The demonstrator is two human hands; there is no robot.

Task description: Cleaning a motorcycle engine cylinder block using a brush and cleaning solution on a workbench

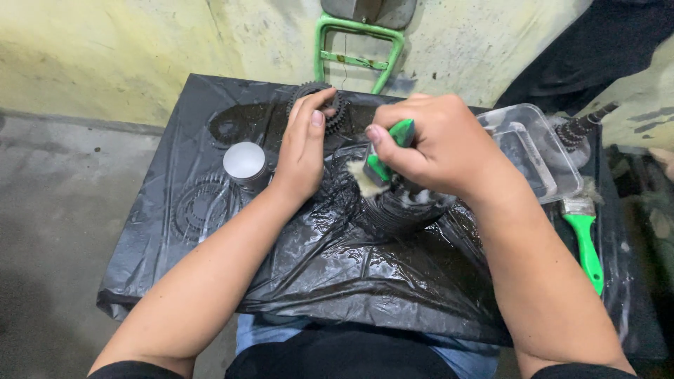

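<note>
My right hand grips a small green-handled brush, its pale bristles pressed down onto a dark, wet ribbed metal part on black plastic sheeting. My left hand lies flat with fingers together, steadying the part's left side; its fingertips reach a black toothed gear behind. Much of the ribbed part is hidden under both hands.
A silver metal piston stands left of my left hand. A clear plastic tray sits at the right, with a second green-handled brush and a geared shaft beside it. A green metal frame leans on the yellow wall.
</note>
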